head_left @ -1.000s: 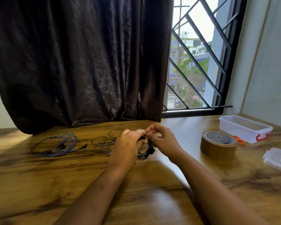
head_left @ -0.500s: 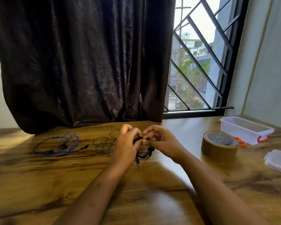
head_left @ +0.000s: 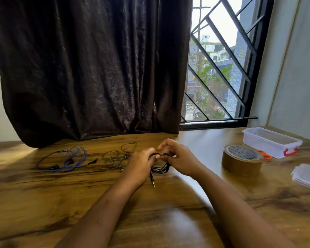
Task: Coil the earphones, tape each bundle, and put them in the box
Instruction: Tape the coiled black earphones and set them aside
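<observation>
Left hand (head_left: 138,165) grips the black earphones (head_left: 159,168), right hand (head_left: 181,160) seemingly pinching the cord; tape roll (head_left: 242,160) lies rightward, nearer that hand.

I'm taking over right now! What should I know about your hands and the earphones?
Left hand grips the black earphones, partly coiled; plug end hangs loose.
Right hand pinches the same cable.
Blue earphones and grey earphones lie uncoiled on the table, left of the hands.
Tape roll, scissors, open box and lid sit to the right.
Done: nothing taped, no earphones seen in the box.
Left: finish this coil, tape it, repeat twice, box all.
</observation>
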Tool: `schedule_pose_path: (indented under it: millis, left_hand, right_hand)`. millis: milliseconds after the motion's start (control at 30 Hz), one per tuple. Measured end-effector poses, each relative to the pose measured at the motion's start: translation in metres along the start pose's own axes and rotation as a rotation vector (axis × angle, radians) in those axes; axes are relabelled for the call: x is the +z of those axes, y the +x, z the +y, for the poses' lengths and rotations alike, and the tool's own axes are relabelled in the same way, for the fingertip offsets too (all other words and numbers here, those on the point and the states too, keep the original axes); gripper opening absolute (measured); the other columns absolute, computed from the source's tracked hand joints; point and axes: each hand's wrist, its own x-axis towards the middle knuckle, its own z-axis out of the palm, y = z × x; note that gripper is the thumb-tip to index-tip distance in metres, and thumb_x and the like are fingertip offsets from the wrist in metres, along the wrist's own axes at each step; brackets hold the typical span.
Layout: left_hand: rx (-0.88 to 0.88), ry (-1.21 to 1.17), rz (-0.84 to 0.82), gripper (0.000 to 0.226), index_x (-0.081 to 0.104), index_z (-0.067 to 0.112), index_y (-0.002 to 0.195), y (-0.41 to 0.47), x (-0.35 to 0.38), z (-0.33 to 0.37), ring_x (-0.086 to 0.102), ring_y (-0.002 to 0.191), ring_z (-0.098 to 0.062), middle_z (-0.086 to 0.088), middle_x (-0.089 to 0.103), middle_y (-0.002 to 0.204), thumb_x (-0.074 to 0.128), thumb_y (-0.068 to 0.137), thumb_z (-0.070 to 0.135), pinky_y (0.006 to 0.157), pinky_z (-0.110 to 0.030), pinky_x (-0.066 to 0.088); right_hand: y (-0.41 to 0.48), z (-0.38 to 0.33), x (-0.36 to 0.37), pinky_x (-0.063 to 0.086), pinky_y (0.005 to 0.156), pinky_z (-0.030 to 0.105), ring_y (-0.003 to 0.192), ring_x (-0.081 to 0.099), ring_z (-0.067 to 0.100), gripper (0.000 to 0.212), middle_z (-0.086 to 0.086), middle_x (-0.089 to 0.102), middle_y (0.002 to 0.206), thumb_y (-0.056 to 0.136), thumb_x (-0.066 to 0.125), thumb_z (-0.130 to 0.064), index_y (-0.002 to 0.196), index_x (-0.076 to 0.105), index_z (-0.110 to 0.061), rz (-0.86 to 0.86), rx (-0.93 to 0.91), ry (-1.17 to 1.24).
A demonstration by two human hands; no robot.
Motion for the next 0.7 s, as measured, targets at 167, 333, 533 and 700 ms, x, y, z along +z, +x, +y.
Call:
schedule_pose_path:
  millis: [167,333,533,700]
  left_hand:
    - [-0.003,-0.051,-0.062,0.017,0.058,0.019,0.089,0.001,0.001,-0.007,0.056,0.072,-0.013,0.003,0.060,0.077,0.046,0.098,0.027,0.057,-0.022,0.036]
    - [0.005,-0.153,-0.081,0.012,0.055,0.017,0.097,0.001,-0.001,-0.005,0.052,0.073,-0.005,0.007,0.057,0.079,0.044,0.098,0.021,0.056,-0.012,0.035]
    - [0.037,-0.170,-0.091,0.012,0.057,0.022,0.103,0.001,-0.002,-0.004,0.055,0.080,0.002,0.007,0.061,0.089,0.047,0.097,0.019,0.061,-0.009,0.038]
    - [0.050,-0.149,-0.078,0.013,0.059,0.019,0.102,0.000,-0.002,-0.004,0.055,0.077,-0.005,0.007,0.060,0.086,0.048,0.097,0.018,0.062,-0.011,0.038]
  right_hand:
    - [0.000,-0.001,-0.001,0.043,0.057,0.011,0.060,0.054,-0.004,0.023,-0.004,0.057,0.073,0.093,0.055,-0.002,0.104,0.052,-0.022,-0.070,0.144,0.178]
    - [-0.001,-0.004,-0.003,0.048,0.063,0.015,0.079,0.059,0.010,0.025,0.003,0.058,0.086,0.089,0.059,0.000,0.100,0.056,-0.022,-0.174,0.195,0.309]
    - [0.001,0.003,0.005,0.054,0.073,0.026,0.078,0.058,0.010,0.033,-0.005,0.055,0.080,0.082,0.067,0.003,0.094,0.056,-0.025,-0.081,0.144,0.193]
    - [0.003,0.006,0.006,0.051,0.065,0.025,0.071,0.056,0.009,0.018,-0.001,0.061,0.080,0.080,0.075,-0.016,0.088,0.062,-0.024,0.037,0.107,0.118]
